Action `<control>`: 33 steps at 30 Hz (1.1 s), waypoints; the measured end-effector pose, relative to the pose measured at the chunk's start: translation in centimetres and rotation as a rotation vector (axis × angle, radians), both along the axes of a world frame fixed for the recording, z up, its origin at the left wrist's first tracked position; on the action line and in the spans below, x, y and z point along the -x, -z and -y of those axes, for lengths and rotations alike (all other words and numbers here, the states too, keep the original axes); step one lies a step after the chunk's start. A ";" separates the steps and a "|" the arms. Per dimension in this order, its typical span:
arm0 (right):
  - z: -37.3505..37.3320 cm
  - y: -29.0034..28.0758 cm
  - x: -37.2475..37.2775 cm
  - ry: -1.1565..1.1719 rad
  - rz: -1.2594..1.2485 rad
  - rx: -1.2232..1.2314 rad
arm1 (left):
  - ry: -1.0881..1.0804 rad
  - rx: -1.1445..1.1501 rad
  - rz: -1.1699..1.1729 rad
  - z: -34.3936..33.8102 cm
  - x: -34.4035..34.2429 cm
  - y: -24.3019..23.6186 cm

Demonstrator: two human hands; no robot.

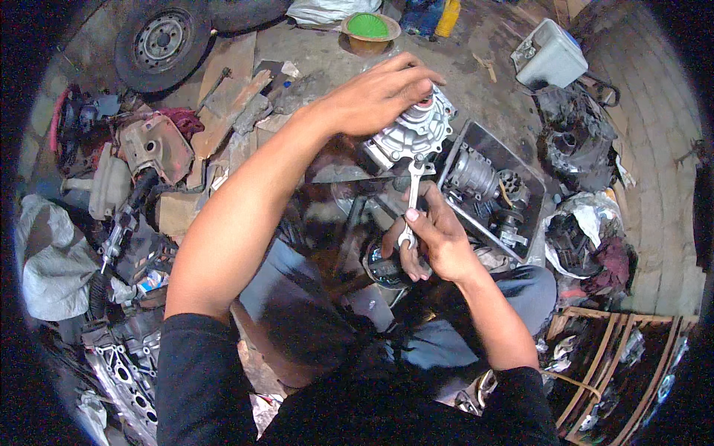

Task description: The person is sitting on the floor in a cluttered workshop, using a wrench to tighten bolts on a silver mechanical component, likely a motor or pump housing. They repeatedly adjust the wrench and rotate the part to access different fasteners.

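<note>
A silvery cast-metal housing (413,137) with bolt holes round its flange stands in front of me. My left hand (383,95) lies over its far left side, fingers bent round the top, and partly hides it. In my right hand (435,236) is a combination wrench (413,195), gripped between thumb and fingers. Its upper end meets a bolt at the housing's near edge; the lower end shows between my fingers. Just below the right hand is a dark round part (383,266), partly covered by the fingers.
Right of the housing, a metal tray (526,181) holds several machine parts. Beyond are a dark greasy casting (576,134) and a grey plastic container (549,56). A wheel (162,41) and a bowl with a green insert (369,28) lie at the back. Scattered parts crowd the left.
</note>
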State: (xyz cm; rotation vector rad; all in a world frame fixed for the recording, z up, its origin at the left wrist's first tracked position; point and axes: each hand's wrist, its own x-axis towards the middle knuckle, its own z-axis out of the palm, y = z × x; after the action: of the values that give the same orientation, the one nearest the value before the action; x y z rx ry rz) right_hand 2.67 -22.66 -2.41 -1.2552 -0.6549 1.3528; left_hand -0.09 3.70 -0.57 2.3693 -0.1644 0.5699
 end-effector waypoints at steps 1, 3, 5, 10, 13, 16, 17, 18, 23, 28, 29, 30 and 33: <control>-0.1 0.1 0.1 0.041 0.010 -0.009 | 0.003 -0.003 0.003 0.0 0.0 0.0; -0.2 0.0 -0.1 0.055 -0.018 -0.017 | 0.009 -0.008 0.008 -0.1 0.0 -0.1; -0.4 0.0 -0.2 0.061 -0.034 -0.021 | 0.012 0.007 -0.004 -0.1 0.1 -0.1; -0.6 -0.2 -0.2 0.089 -0.088 -0.042 | 0.020 -0.007 0.018 -0.3 -0.1 0.2; -0.7 -0.9 -0.2 0.185 -0.092 0.021 | 0.022 -0.013 0.020 -0.3 -0.2 0.1; -0.3 -1.2 -0.5 0.251 -0.015 0.056 | 0.013 -0.023 0.008 -0.2 -0.1 0.0; -0.2 -1.5 -0.7 0.297 -0.010 0.095 | 0.014 -0.023 0.006 -0.3 0.0 -0.1; 0.2 -1.2 -1.0 0.347 0.010 0.084 | 0.012 -0.022 0.004 -0.3 0.0 -0.1; 1.1 -0.7 -3.7 0.486 0.196 0.115 | 0.034 0.000 0.019 -0.3 0.1 0.1; -0.2 -1.1 -5.3 0.634 0.252 0.089 | 0.017 0.003 -0.001 -0.2 -0.2 0.1; -0.7 -1.4 -5.2 0.662 0.243 0.082 | 0.010 -0.007 0.002 -0.2 -0.3 0.1; -1.2 -1.3 -5.5 0.679 0.235 0.066 | 0.003 -0.018 0.005 -0.2 -0.4 -0.1; -2.7 -1.3 -6.2 0.724 0.197 0.002 | 0.002 0.005 -0.017 -0.2 -0.2 -0.3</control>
State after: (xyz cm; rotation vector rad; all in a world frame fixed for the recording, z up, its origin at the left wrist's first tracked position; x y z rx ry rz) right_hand 8.87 -19.96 -1.16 -1.4488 -0.2756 0.6372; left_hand 0.15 3.89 -0.24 2.3681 -0.1580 0.5481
